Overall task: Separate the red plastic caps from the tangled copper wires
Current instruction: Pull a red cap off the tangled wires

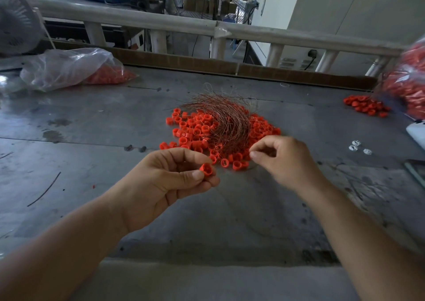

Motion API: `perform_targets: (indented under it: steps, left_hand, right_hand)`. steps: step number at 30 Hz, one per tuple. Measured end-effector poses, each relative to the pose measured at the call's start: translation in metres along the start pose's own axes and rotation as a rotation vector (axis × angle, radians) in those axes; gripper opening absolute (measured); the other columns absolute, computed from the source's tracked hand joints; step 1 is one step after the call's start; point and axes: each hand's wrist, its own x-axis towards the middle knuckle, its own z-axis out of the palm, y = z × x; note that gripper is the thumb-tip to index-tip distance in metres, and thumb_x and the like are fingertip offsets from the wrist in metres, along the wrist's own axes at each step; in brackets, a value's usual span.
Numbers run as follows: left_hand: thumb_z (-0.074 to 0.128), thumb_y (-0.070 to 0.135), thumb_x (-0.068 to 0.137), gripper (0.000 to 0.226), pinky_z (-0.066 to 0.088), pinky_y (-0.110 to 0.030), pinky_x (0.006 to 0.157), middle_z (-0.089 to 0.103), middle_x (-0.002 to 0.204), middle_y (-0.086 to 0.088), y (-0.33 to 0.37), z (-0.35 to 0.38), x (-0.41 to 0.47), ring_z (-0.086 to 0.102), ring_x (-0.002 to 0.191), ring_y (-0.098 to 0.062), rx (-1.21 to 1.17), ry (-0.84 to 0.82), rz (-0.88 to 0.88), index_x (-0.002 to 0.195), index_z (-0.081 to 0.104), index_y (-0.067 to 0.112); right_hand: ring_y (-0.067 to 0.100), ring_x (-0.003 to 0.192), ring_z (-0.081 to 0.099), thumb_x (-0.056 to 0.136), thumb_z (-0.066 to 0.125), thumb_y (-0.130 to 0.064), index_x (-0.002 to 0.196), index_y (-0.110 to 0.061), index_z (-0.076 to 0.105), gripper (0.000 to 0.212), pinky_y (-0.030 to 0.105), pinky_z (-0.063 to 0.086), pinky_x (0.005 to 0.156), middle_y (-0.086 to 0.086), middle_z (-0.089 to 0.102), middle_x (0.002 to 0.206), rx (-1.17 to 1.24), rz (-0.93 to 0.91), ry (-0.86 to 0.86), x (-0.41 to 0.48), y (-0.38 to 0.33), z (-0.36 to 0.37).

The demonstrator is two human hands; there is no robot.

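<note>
While left hand [161,181] pinches cap [206,169], right hand [285,160], contents unclear

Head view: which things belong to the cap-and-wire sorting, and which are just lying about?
Job: copper wires, cap pile, red cap pinched in left hand, small cap heap at far right, bag of caps.
Lying about: fan, white bits, black wire scrap.

Grey metal table [96,121]: red caps [193,128] under tangled copper wires [225,117], centre; clear bag of caps [69,67], ten o'clock; loose cap heap [365,105], two o'clock; white pieces [355,146], three o'clock.
</note>
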Motion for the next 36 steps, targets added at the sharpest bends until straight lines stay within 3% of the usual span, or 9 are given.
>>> perform_targets:
  steps: [8,11,16,18,20,22,24,28,36]
  left_hand:
    - [0.067,-0.003,0.063,0.017,0.055,-0.02,0.062,0.07,0.076,-0.013,-0.001,0.001,0.0,0.071,0.075,-0.021,0.033,-0.025,-0.017,0.071,0.075,0.01]
    - [0.07,-0.003,0.06,0.017,0.055,-0.02,0.062,0.07,0.076,-0.013,-0.001,0.001,0.001,0.071,0.075,-0.022,0.029,-0.017,-0.018,0.071,0.074,0.009]
    - [0.061,-0.003,0.062,0.02,0.055,-0.021,0.061,0.07,0.076,-0.014,0.0,0.003,0.0,0.071,0.074,-0.022,0.036,-0.009,-0.021,0.07,0.074,0.009]
    - [0.06,-0.003,0.061,0.02,0.055,-0.021,0.06,0.07,0.076,-0.014,0.0,0.004,0.0,0.071,0.073,-0.022,0.044,-0.004,-0.018,0.07,0.074,0.008]
    - [0.06,-0.003,0.06,0.02,0.055,-0.021,0.06,0.07,0.076,-0.014,0.001,0.004,-0.001,0.071,0.073,-0.022,0.051,0.002,-0.009,0.07,0.074,0.008]
    - [0.06,-0.003,0.06,0.02,0.055,-0.021,0.06,0.07,0.076,-0.014,0.001,0.003,-0.001,0.071,0.073,-0.023,0.061,0.006,0.001,0.07,0.074,0.008]
    - [0.061,-0.003,0.06,0.02,0.055,-0.021,0.06,0.07,0.076,-0.014,0.001,0.004,-0.001,0.071,0.073,-0.023,0.069,0.007,0.007,0.071,0.074,0.008]
    - [0.06,-0.002,0.06,0.022,0.055,-0.02,0.06,0.071,0.074,-0.012,0.002,0.006,-0.002,0.071,0.072,-0.021,0.088,0.012,0.029,0.071,0.075,0.009]
    - [0.06,-0.002,0.061,0.023,0.054,-0.019,0.06,0.072,0.075,-0.011,0.002,0.006,-0.002,0.071,0.071,-0.02,0.09,0.03,0.048,0.072,0.076,0.01]
  right_hand:
    - [0.003,0.074,0.044,0.079,0.07,-0.025,0.096,-0.017,0.071,0.019,0.015,0.032,0.065,-0.013,0.045,0.076,-0.121,-0.195,0.01,-0.002,-0.019,0.027]
    - [0.01,0.089,0.047,0.082,0.066,-0.02,0.092,-0.016,0.069,0.011,0.017,0.03,0.069,-0.01,0.046,0.084,-0.218,-0.218,-0.006,-0.002,-0.02,0.032]
    - [0.005,0.076,0.045,0.08,0.067,-0.012,0.079,-0.014,0.064,0.004,0.015,0.035,0.066,-0.012,0.049,0.077,-0.123,-0.212,-0.017,-0.006,-0.017,0.029]
    - [0.002,0.067,0.05,0.081,0.065,-0.008,0.075,-0.017,0.06,0.012,0.01,0.038,0.064,-0.012,0.054,0.072,0.025,-0.147,-0.019,-0.006,-0.018,0.027]
    - [0.005,0.062,0.058,0.082,0.064,-0.003,0.072,-0.02,0.057,0.021,0.017,0.048,0.065,-0.007,0.061,0.068,0.342,-0.035,-0.037,-0.006,-0.021,0.02]
    - [0.009,0.063,0.062,0.08,0.063,0.002,0.076,-0.017,0.058,0.02,0.025,0.053,0.065,-0.001,0.065,0.068,0.681,0.029,-0.099,-0.009,-0.026,0.012]
    - [0.007,0.065,0.063,0.078,0.062,0.0,0.081,-0.016,0.061,0.016,0.021,0.053,0.063,-0.001,0.067,0.069,0.876,0.06,-0.197,-0.012,-0.029,0.006]
    - [0.007,0.063,0.064,0.068,0.06,-0.015,0.082,-0.013,0.063,0.015,0.017,0.049,0.055,0.0,0.069,0.068,1.027,0.12,-0.322,-0.016,-0.036,0.006]
    - [0.01,0.058,0.064,0.067,0.059,-0.016,0.082,-0.017,0.069,0.018,0.018,0.048,0.05,0.003,0.069,0.067,1.105,0.19,-0.352,-0.018,-0.039,0.009]
